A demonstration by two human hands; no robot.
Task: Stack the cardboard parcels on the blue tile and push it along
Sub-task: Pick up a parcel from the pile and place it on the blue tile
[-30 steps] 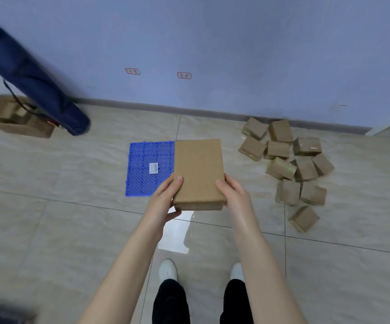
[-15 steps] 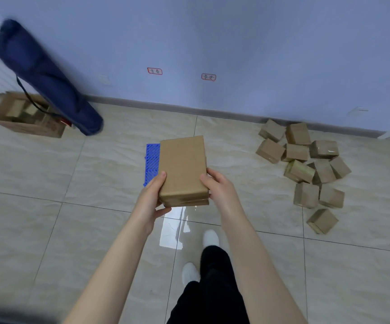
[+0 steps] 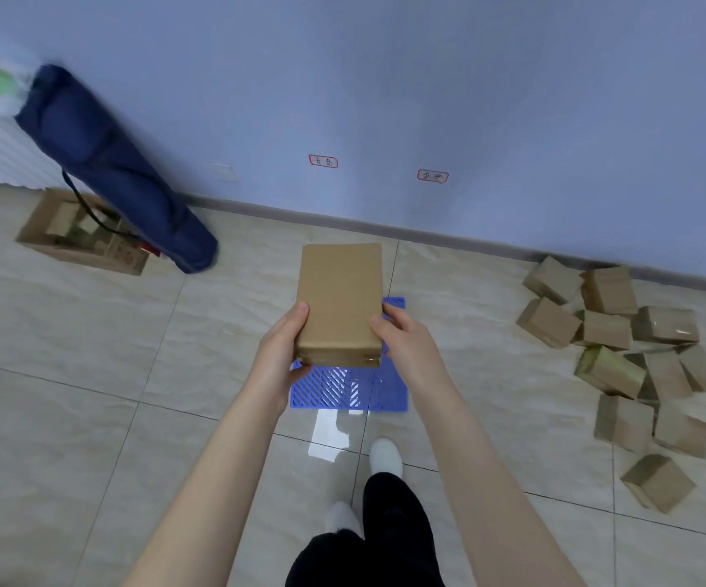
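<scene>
- The left hand [image 3: 281,353] and right hand [image 3: 406,345] gripped one parcel [image 3: 340,298], held above the tile [image 3: 343,391].
- Nothing looked stacked yet; the pile [image 3: 622,358] lay well right of them.

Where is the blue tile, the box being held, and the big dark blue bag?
blue tile [image 3: 385,391]: head view, bare grid toward its near right corner.
cardboard parcel [image 3: 340,298]: head view, middle of its top face.
dark blue bag [image 3: 105,163]: head view, middle of its body.

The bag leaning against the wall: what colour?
The bag is dark navy blue; head view shows it.
</scene>
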